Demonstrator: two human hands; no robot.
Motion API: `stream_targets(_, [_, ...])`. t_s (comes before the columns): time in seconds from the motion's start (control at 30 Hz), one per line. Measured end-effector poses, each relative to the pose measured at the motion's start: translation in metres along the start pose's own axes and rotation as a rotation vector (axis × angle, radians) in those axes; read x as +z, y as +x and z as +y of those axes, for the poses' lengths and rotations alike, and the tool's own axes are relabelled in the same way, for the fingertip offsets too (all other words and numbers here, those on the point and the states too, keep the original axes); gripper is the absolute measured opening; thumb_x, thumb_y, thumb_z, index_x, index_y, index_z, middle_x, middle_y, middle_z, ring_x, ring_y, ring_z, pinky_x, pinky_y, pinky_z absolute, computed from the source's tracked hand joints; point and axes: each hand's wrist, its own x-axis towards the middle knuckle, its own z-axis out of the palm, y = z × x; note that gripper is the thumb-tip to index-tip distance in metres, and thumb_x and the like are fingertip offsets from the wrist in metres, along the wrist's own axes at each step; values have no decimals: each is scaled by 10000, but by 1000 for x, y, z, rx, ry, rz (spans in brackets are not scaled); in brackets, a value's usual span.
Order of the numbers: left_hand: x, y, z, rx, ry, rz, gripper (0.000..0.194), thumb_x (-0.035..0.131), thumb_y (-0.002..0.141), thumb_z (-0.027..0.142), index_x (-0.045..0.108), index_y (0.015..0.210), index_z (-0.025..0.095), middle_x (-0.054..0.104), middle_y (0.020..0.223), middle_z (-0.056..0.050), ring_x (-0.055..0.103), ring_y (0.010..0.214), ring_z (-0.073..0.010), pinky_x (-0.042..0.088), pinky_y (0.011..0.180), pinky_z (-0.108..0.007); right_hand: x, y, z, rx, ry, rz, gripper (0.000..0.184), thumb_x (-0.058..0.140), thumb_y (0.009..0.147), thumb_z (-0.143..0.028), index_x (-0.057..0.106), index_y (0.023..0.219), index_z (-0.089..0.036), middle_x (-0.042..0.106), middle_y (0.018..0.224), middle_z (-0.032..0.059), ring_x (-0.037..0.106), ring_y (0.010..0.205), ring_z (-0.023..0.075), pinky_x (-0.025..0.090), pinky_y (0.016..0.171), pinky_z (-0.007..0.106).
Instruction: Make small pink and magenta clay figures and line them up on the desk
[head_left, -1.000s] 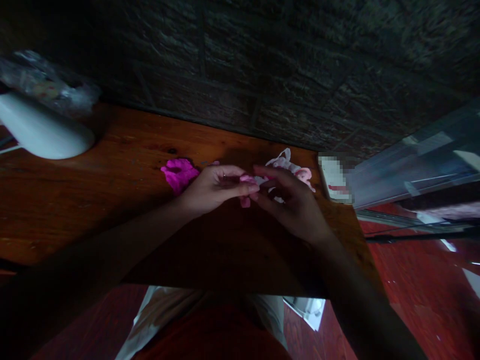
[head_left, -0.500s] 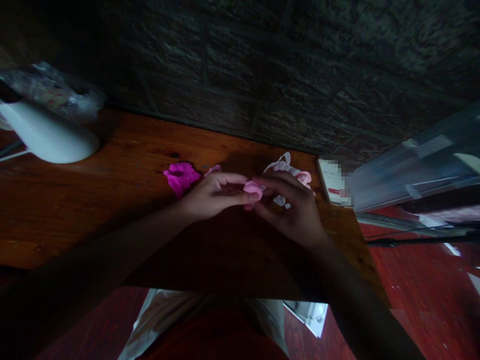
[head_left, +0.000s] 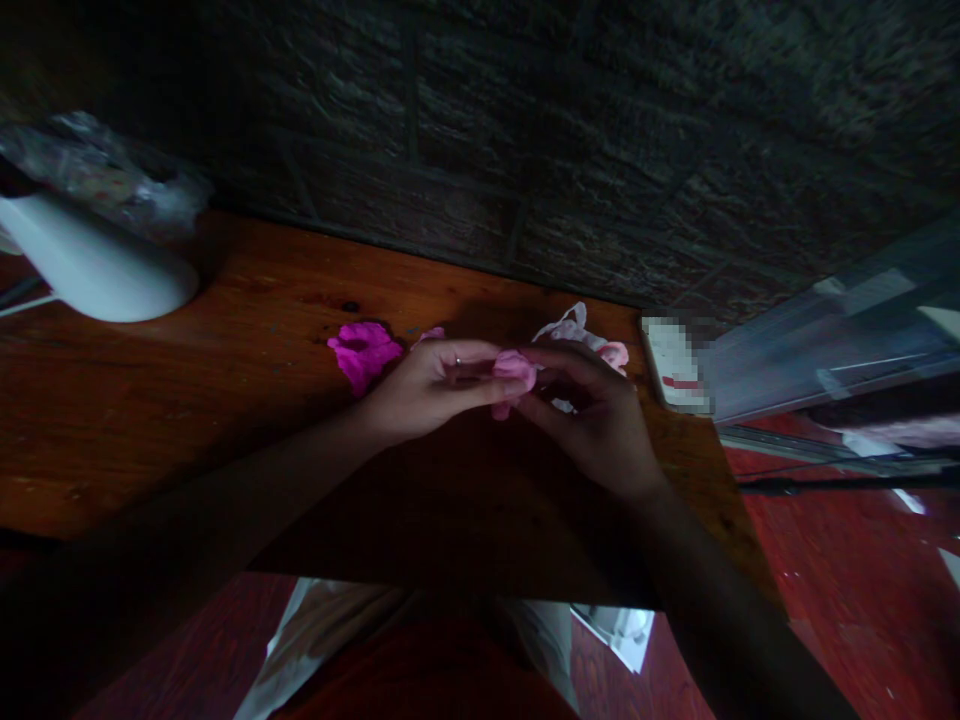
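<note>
Between my two hands is a soft, crumpled pink piece [head_left: 514, 372]; its material is hard to tell in the dim light. My left hand [head_left: 429, 392] pinches it from the left, thumb along its front, with a ring showing on one finger. From the right, the thumb and fingers of my right hand [head_left: 611, 420] close on its other side. A ruffled magenta piece [head_left: 364, 352] lies on the table behind my left wrist. Thin white and pale-pink scraps [head_left: 616, 354] lie behind my right hand, partly hidden by it. A small pink scrap [head_left: 430, 336] shows behind my left hand.
The wooden table [head_left: 255, 290] runs along a dark brick wall [head_left: 465, 130]. On the left stand a white rounded object [head_left: 112, 270] and crumpled clear plastic [head_left: 142, 190]. A phone [head_left: 670, 365], partly blurred, lies on the right beside a translucent box [head_left: 810, 340].
The pink piece has shifted slightly right and more of it shows between my fingers. My right hand has moved a little right, covering more of the white scraps.
</note>
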Motion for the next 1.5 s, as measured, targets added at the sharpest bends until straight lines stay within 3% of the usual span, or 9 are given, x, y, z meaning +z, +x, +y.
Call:
stream_targets(0.17, [2, 0, 1, 28, -35, 64, 130, 766, 896, 276, 824, 933, 166, 799, 824, -36, 748, 807, -162, 593, 825, -281, 5, 1, -4, 136, 145, 11, 343, 843, 846, -284, 742, 1173, -257, 756, 1156, 63, 759, 902, 191, 654, 816, 375])
stream_targets(0.27, [4, 0, -1, 30, -103, 79, 178, 801, 872, 287, 823, 1003, 169, 825, 898, -47, 766, 804, -166, 612, 800, -286, 6, 3, -7, 195, 271, 8, 283, 834, 860, -335, 758, 1118, -248, 778, 983, 29, 752, 778, 169, 654, 784, 369])
stream_targets(0.43, [8, -1, -2, 33, -141, 241, 236, 861, 821, 286, 832, 1028, 177, 838, 1078, -75, 790, 981, -205, 621, 932, -324, 10, 3, -8, 252, 378, 57, 316, 857, 840, -316, 742, 1126, -246, 767, 828, -12, 744, 731, 167, 653, 818, 388])
stream_targets(0.57, [8, -2, -2, 40, -132, 201, 246, 835, 852, 322, 842, 1054, 182, 823, 1151, -90, 780, 1047, -231, 610, 982, -350, 9, 2, -4, 203, 313, 93, 410, 861, 829, -271, 723, 1214, -297, 762, 1067, 9, 759, 890, 183, 659, 879, 393])
stream_targets(0.7, [9, -2, -4, 21, -182, 143, 348, 851, 832, 325, 816, 1152, 194, 828, 1111, -81, 784, 937, -212, 628, 884, -341, 5, 1, 4, 116, 130, 82, 435, 865, 826, -281, 736, 1240, -322, 685, 1238, 39, 723, 1085, 217, 638, 948, 398])
stream_targets(0.9, [12, -4, -3, 50, -134, 140, 275, 877, 761, 235, 810, 1019, 171, 819, 1103, -68, 759, 1003, -203, 610, 901, -310, 7, 2, 3, -45, -67, 95, 354, 835, 842, -221, 728, 1172, -295, 676, 1144, 46, 687, 892, 185, 620, 829, 387])
stream_targets(1.1, [8, -4, 2, 45, -15, 120, 193, 848, 808, 324, 808, 929, 179, 806, 900, -52, 735, 831, -182, 596, 821, -315, 4, 4, -1, -130, -128, 40, 408, 845, 847, -217, 705, 1218, -314, 723, 1241, 51, 661, 1192, 249, 557, 1045, 474])
stream_targets(1.33, [10, -4, 0, -173, -295, 48, 407, 835, 814, 513, 814, 1039, 174, 802, 970, -77, 733, 863, -184, 573, 861, -336, 8, 3, 6, -100, 10, 111, 325, 843, 854, -246, 731, 1150, -319, 751, 1202, 41, 685, 1152, 241, 564, 1012, 460])
stream_targets(1.5, [7, -4, -4, -146, -288, 45, 336, 869, 799, 431, 833, 1021, 181, 798, 897, -64, 733, 925, -203, 547, 938, -360, 5, 3, 5, -105, 6, 45, 428, 855, 842, -240, 716, 1237, -325, 756, 1217, 35, 693, 1147, 239, 554, 1047, 475])
